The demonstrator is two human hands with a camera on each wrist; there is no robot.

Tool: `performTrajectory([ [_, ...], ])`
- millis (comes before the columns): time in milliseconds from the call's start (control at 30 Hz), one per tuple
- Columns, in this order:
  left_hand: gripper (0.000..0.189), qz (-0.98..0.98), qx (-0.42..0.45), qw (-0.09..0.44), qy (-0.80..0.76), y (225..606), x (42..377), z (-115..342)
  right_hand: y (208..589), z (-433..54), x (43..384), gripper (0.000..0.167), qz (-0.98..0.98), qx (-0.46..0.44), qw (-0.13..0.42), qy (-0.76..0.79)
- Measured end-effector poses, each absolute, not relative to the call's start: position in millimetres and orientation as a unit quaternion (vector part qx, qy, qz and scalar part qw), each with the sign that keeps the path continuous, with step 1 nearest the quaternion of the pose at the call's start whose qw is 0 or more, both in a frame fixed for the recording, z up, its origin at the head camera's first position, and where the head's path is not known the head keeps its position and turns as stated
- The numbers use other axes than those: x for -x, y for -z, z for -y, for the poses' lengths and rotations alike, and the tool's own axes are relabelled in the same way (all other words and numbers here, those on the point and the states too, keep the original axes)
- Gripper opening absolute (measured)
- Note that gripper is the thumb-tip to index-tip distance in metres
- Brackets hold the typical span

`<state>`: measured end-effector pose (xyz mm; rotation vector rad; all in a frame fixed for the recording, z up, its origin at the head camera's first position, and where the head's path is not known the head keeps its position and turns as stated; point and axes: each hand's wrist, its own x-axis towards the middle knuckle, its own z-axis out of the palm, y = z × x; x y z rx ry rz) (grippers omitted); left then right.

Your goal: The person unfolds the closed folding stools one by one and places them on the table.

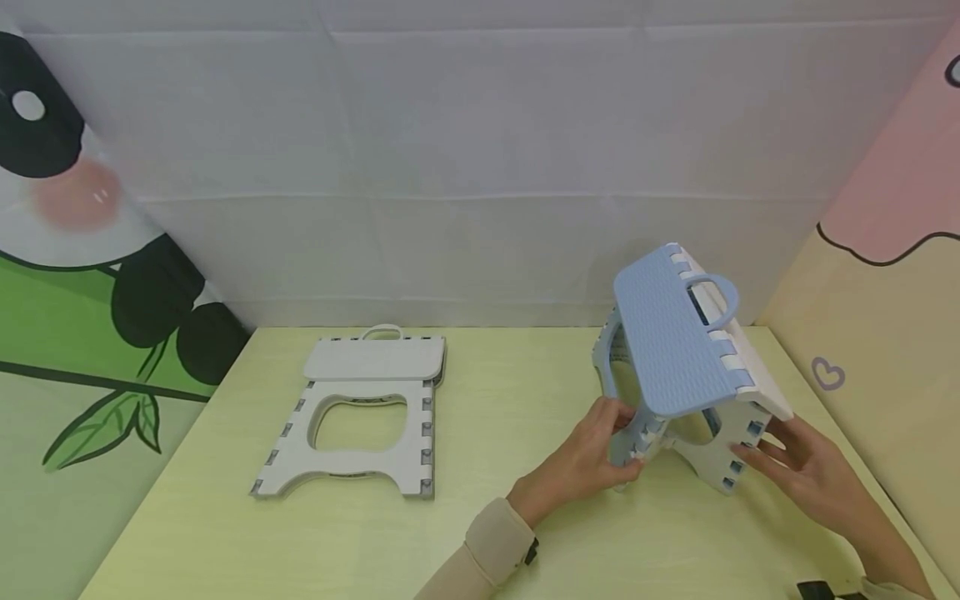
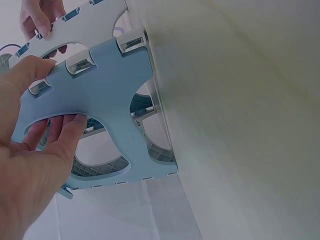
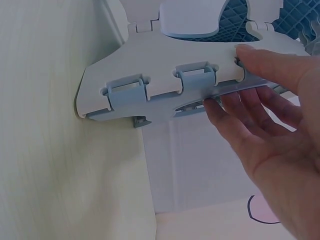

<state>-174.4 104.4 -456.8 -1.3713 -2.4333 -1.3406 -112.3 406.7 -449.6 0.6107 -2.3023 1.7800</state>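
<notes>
You're in a booth-like nook, home or studio unclear. A pale sheet (image 1: 480, 158) lines your worktop's (image 1: 247, 546) far edge, a cartoon panel (image 1: 82, 308) its left, a pink-and-cream panel (image 1: 870, 317) its right.

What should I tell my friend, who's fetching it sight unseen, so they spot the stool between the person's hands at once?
Find the pale yellow table and, in the head view, go to its right side. There, the left hand and the right hand grip a partly unfolded stool. Its blue top sets it apart from the whitish folded stool on the left.
</notes>
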Motion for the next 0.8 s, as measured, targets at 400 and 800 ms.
performTrajectory([
  [400,0.047,0.781,0.441,0.011,0.442,456.7,176.0,-104.7,449.9,-411.5,113.6,0.073,0.771,-0.219,0.086,-0.591],
  [800,0.047,0.782,0.442,0.022,0.438,456.4,176.5,-104.2,450.2,-414.7,114.8,0.07,0.768,-0.218,0.079,-0.597],
])
